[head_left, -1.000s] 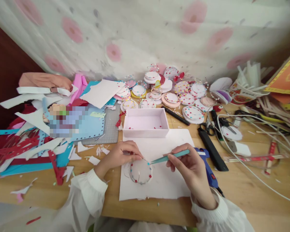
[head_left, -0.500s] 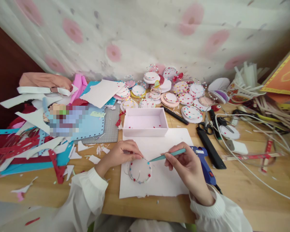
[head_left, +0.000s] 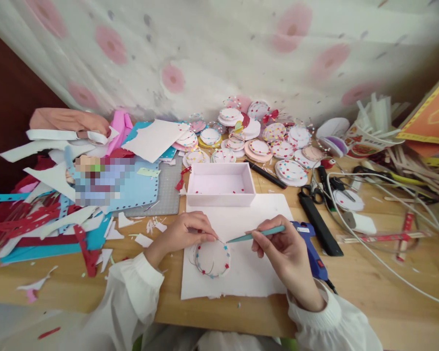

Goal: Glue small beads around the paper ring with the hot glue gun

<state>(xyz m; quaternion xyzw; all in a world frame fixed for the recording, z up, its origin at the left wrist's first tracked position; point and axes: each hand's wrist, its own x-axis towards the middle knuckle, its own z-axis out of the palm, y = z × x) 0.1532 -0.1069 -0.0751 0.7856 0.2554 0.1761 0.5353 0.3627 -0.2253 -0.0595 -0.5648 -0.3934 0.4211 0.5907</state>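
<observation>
Teal tweezers are held in my right hand, their tip pointing left. The tip is close to a thin wire end by the fingers of my left hand. That hand pinches the wire at the top of a ring strung with small red and blue stars and pale beads. The ring rests over a white sheet on the wooden table. Whether the tweezers grip anything is too small to tell. Just behind my hands stands a pale pink open box with a few tiny red stars inside.
Several decorated rings on round discs are piled at the back. A blue glue gun, a black sheath-like strip, scissors and a white cable lie at right. Paper and felt scraps cover the left side.
The tweezers tip has shifted slightly up and right, and the tweezers lie a little flatter. My left hand keeps its pinch at the ring's top.
</observation>
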